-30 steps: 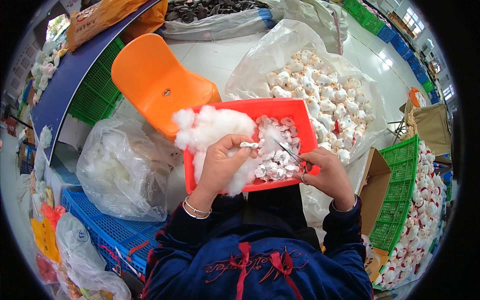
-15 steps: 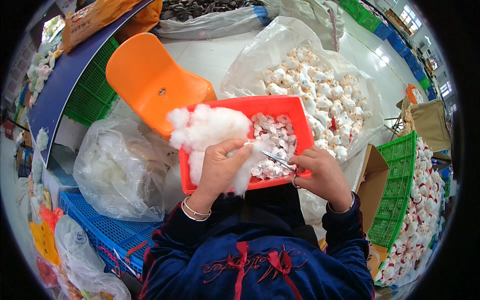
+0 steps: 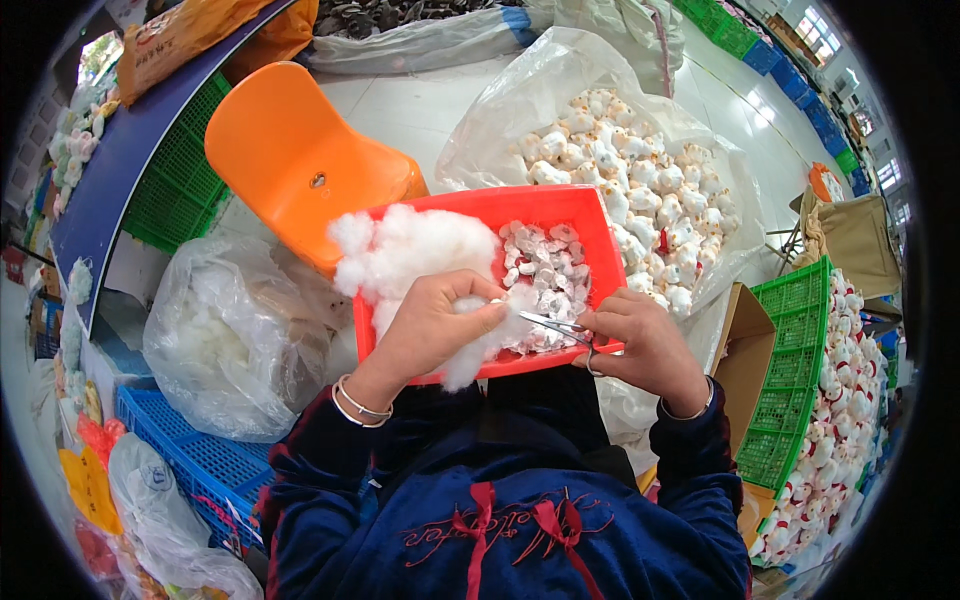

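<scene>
My left hand (image 3: 430, 325) pinches a small white fabric piece (image 3: 499, 301) at its fingertips, with a wisp of white stuffing beside it. In my right hand (image 3: 645, 335) are silver ring-handled forceps (image 3: 548, 323), their narrow tips pointing left toward that wisp. Both hands are over a red tray (image 3: 540, 203) at my lap. Fluffy white stuffing (image 3: 425, 245) is heaped in its left part and spills over the rim. Several small flat white pieces (image 3: 555, 265) lie in its right part. The fingers partly hide the small piece.
An orange chair (image 3: 300, 150) stands beyond the tray. A clear bag of small white stuffed figures (image 3: 650, 190) lies far right. At left, a plastic bag of stuffing (image 3: 225, 340) sits by a blue crate (image 3: 190, 440). A green crate (image 3: 790, 370) and a cardboard box (image 3: 745, 340) stand right.
The forceps' tips have shifted slightly, and the jaws look closer together. My left forearm has moved a little left, the fingers still pinching the small piece.
</scene>
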### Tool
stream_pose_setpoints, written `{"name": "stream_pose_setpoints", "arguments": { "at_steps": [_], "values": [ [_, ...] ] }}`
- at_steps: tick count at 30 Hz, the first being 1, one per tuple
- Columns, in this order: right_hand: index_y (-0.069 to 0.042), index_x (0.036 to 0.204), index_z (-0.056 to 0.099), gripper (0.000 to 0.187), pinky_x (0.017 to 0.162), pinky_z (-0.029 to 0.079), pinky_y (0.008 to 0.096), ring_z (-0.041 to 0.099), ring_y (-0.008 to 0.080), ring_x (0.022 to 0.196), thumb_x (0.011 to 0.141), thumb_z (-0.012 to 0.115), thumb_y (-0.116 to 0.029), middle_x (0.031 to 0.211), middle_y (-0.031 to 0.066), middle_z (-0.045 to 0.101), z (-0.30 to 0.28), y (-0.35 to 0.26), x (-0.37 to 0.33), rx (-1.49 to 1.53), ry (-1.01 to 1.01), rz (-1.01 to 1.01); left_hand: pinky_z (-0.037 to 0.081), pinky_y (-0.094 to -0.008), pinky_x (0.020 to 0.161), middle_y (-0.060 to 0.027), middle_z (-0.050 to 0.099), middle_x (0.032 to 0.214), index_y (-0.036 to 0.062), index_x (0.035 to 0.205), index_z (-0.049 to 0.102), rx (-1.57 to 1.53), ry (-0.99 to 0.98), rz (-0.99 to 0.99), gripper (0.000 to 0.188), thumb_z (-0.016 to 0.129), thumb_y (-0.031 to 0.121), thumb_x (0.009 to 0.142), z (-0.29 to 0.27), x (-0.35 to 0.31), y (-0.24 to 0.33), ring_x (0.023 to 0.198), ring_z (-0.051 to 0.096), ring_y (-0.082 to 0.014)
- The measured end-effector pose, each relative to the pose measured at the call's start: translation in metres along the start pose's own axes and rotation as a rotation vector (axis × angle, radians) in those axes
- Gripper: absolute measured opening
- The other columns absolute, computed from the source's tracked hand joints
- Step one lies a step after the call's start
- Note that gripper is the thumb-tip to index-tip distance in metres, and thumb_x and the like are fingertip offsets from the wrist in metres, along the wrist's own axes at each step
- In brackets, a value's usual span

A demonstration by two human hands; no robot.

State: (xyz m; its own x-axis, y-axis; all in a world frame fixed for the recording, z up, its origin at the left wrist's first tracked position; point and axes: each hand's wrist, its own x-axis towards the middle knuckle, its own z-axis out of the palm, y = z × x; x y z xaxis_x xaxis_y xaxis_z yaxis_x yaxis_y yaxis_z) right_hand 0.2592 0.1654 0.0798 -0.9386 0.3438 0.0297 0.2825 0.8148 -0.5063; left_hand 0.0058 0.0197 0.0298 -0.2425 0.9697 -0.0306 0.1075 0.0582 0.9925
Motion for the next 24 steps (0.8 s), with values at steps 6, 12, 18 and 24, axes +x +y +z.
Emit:
{"name": "stream_pose_setpoints", "arguments": {
  "at_steps": [6, 12, 18, 24],
  "values": [
    [-0.006, 0.110, 0.073, 0.041, 0.087, 0.051, 0.0426, 0.061, 0.0318, 0.098, 0.072, 0.083, -0.013, 0.095, 0.0104, 0.065, 0.002, -0.004, 0.005, -0.090, 0.061, -0.017, 0.052, -0.0235, 0.073, 0.0007, 0.073, 0.089, -0.0002, 0.103, 0.077, -0.098, -0.029, -0.099, 0.017, 0.076, 0.014, 0.094, -0.002, 0.003, -0.003, 0.082, 0.063, -0.0037],
    [-0.006, 0.113, 0.071, 0.043, 0.091, 0.050, 0.0432, 0.059, 0.0322, 0.103, 0.072, 0.082, -0.012, 0.100, 0.0098, 0.065, 0.010, -0.008, 0.005, -0.214, 0.095, -0.007, 0.051, -0.0215, 0.071, 0.0008, 0.072, 0.089, 0.0006, 0.101, 0.077, -0.211, 0.027, -0.160, 0.014, 0.075, 0.014, 0.095, 0.009, 0.004, -0.021, 0.080, 0.062, -0.0032],
    [-0.005, 0.114, 0.069, 0.050, 0.094, 0.049, 0.0442, 0.058, 0.0342, 0.110, 0.069, 0.087, -0.018, 0.106, 0.0115, 0.065, -0.017, -0.007, -0.007, -0.198, 0.066, 0.096, 0.051, -0.0217, 0.070, 0.0001, 0.071, 0.091, 0.0009, 0.103, 0.073, -0.409, 0.209, -0.124, 0.014, 0.072, 0.013, 0.096, 0.015, 0.006, -0.025, 0.079, 0.061, -0.0032],
    [-0.003, 0.114, 0.068, 0.060, 0.098, 0.046, 0.0447, 0.055, 0.0351, 0.117, 0.069, 0.092, -0.035, 0.112, 0.0134, 0.063, -0.005, -0.028, 0.006, -0.123, 0.050, -0.026, 0.052, -0.0217, 0.070, -0.0002, 0.070, 0.094, 0.0027, 0.104, 0.070, -0.542, 0.299, -0.097, 0.012, 0.070, 0.013, 0.098, 0.033, 0.008, -0.022, 0.076, 0.061, -0.0041]
  ]
}}
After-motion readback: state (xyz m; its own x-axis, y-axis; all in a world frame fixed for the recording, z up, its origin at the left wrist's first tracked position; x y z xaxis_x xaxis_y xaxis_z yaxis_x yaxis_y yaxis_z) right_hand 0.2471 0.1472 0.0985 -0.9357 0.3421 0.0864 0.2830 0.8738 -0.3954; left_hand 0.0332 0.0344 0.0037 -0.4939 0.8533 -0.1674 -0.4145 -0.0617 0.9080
